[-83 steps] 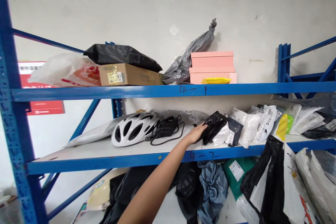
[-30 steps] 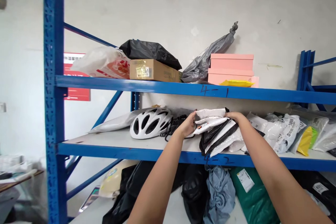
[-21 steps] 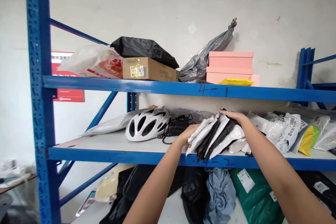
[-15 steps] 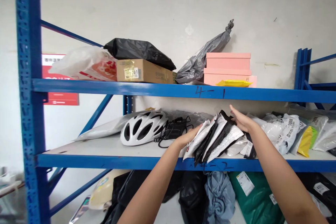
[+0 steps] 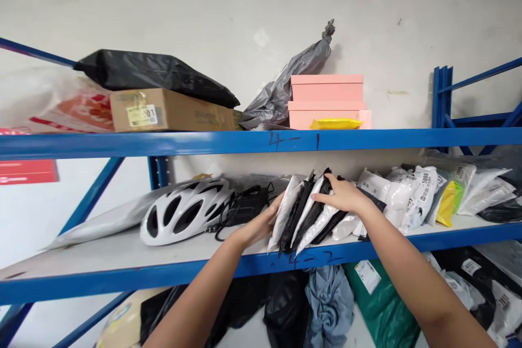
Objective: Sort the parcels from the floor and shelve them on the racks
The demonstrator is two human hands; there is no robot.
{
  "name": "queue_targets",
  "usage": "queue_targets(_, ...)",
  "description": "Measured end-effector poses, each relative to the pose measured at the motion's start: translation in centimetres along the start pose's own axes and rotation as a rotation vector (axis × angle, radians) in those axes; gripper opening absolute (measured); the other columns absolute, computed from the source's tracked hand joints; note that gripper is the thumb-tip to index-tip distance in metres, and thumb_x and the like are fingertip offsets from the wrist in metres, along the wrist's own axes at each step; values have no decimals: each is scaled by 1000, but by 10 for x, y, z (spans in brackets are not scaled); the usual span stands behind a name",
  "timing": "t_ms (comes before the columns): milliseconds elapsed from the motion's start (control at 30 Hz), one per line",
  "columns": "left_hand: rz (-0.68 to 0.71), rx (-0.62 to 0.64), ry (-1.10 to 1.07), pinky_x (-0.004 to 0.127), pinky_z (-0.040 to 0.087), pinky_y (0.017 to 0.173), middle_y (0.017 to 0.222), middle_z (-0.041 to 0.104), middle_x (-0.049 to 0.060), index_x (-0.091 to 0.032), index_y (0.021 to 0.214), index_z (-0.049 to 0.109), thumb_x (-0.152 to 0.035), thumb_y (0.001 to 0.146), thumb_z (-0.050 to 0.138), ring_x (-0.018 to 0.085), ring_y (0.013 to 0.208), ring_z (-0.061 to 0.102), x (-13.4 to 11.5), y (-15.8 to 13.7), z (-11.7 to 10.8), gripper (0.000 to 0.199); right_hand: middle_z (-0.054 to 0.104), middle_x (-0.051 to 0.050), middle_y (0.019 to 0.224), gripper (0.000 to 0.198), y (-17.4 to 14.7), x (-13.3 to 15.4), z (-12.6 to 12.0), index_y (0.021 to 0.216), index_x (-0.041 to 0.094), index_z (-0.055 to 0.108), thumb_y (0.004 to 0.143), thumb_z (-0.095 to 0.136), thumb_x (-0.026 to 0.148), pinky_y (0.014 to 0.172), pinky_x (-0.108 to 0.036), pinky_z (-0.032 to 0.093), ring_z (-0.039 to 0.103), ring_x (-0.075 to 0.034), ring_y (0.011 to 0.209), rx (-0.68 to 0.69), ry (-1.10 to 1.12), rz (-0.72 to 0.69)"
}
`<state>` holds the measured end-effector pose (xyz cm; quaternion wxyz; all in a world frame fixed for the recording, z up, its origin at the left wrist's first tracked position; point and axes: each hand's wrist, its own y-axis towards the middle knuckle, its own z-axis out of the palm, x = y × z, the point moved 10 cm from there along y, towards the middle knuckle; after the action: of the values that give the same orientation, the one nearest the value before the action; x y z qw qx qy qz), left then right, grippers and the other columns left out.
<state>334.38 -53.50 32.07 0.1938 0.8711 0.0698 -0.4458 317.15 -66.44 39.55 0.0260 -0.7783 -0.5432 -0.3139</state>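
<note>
A row of thin plastic mailers (image 5: 285,212), black and white, leans on edge on the middle shelf (image 5: 175,247). My left hand (image 5: 261,224) is closed against the row's left side, its fingertips partly hidden by the outer white mailer. From the right, my right hand (image 5: 341,196) reaches over the upper edges, with thumb and fingers closed on the black and white mailers near the middle. Left of my left hand lie a black corded device (image 5: 247,205) and a white bicycle helmet (image 5: 185,211).
More labelled parcels (image 5: 422,193) crowd the shelf to the right. A cardboard box (image 5: 175,110), a grey bag (image 5: 281,89) and pink boxes (image 5: 326,88) stand above. A blue beam (image 5: 228,143) crosses over my hands. Below sit a green parcel (image 5: 383,304) and a bundled blue-grey cloth (image 5: 329,302).
My right hand has moved from the row's right side onto the mailers' upper edges. My left hand stays at the left side. The view has shifted right and closer.
</note>
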Motion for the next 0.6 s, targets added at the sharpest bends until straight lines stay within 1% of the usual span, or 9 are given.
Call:
queue_targets(67,18,27,-21,50,39,121,167,40,11,-33,158,33,-82,64,73,40,151,39,-11,-4,7,113,68,-22,136,98,3,-5,1,166,17,26,90,58,69,100,-50,51,60,-47,129,12,0,18)
queue_targets(100,14,2,4,50,37,122,163,43,12,-31,153,37,-75,62,80,40,149,41,-14,-4,8,110,70,-21,132,94,4,-7,2,167,19,26,91,57,65,99,-50,52,62,-47,126,24,6,21)
queue_targets(200,-34,-101,128,51,41,118,145,56,13,-26,136,44,-73,67,75,39,137,52,-13,0,3,89,71,-19,129,86,8,-11,2,165,25,30,91,59,57,99,-52,52,65,-45,120,53,38,-3)
queue_targets(267,-64,-131,169,52,43,117,145,56,15,-24,141,40,-76,66,73,40,137,52,-11,4,-1,97,68,-18,135,85,9,-12,1,161,26,36,87,65,58,101,-53,52,65,-44,122,80,62,-28)
queue_targets(367,-73,-96,158,51,34,125,166,39,17,-25,157,29,-74,65,75,42,154,34,-16,10,-4,114,58,-17,151,104,6,-11,4,160,24,35,75,80,62,108,-48,50,60,-41,132,174,112,-80)
queue_targets(433,-87,-54,153,51,25,129,171,32,15,-25,158,34,-71,65,75,41,159,22,-23,13,-2,111,49,-17,161,128,2,-10,7,166,22,21,64,88,62,117,-45,45,52,-38,142,260,159,-131)
queue_targets(467,-101,-49,156,51,24,129,171,33,14,-25,155,38,-70,65,75,42,159,22,-26,13,-2,108,44,-17,165,139,-1,-10,8,168,21,13,60,91,60,121,-44,40,47,-37,147,298,178,-160)
queue_targets(533,-119,-56,140,52,29,126,164,43,14,-25,148,44,-68,64,74,43,155,31,-31,14,-1,99,31,-17,172,152,-5,-10,9,169,21,3,53,95,56,126,-43,33,38,-35,155,354,204,-233)
queue_targets(600,-110,-63,105,49,40,120,149,56,12,-26,137,48,-68,65,73,42,144,46,-33,13,1,87,24,-15,175,153,-7,-11,9,169,23,4,50,96,54,128,-43,30,33,-35,158,366,234,-310)
